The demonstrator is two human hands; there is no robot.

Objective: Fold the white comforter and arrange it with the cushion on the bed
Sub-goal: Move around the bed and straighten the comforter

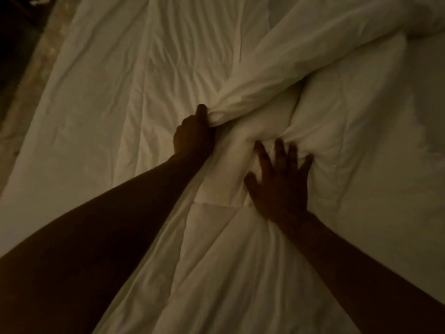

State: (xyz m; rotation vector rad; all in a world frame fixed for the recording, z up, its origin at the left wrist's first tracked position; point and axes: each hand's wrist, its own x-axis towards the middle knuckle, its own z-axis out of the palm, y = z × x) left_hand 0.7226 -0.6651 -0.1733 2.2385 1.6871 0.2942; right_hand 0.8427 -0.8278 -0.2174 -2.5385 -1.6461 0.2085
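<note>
The white comforter (277,75) lies rumpled across the bed in dim light, with a thick bunched fold running from the top right down to the middle. My left hand (193,132) is closed around the gathered end of that fold. My right hand (280,182) lies flat on the quilted comforter just to the right, fingers spread and pressing down. A pale rounded shape at the top right corner (423,18) may be the cushion; I cannot tell for sure.
The white bed sheet (79,131) covers the mattress to the left. A patterned floor strip (29,75) runs along the bed's left edge, with darkness beyond it at the top left.
</note>
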